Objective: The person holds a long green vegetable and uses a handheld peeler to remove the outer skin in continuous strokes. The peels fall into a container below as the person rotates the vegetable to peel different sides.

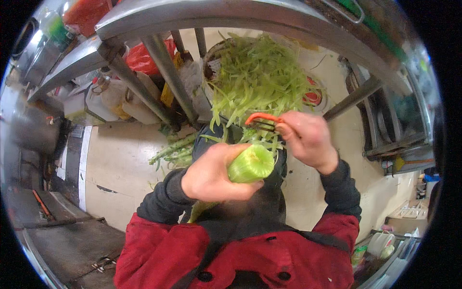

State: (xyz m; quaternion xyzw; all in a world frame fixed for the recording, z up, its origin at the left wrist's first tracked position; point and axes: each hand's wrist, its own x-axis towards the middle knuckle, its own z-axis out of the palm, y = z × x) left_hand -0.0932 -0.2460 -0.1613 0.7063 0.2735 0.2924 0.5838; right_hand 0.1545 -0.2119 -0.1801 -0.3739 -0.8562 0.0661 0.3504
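My left hand (209,173) is wrapped round a thick, pale green celtuce stem (251,164), its cut end facing up and to the right. Just above and to the right, my right hand (310,139) grips an orange peeler (262,119), whose dark blade part sits apart from the stem's cut end. Long green peelings (260,67) are heaped high in a round container beyond my hands, and some strips hang down over its near side toward my knees. The stem's far end is hidden behind my left hand.
A metal table frame (231,21) arches over the far side, with legs on both sides of the heap. More green stalks (178,153) lie on the floor at left. Plastic jugs (108,98) and a red bag (151,58) stand beyond them. A metal rack (399,111) is at right.
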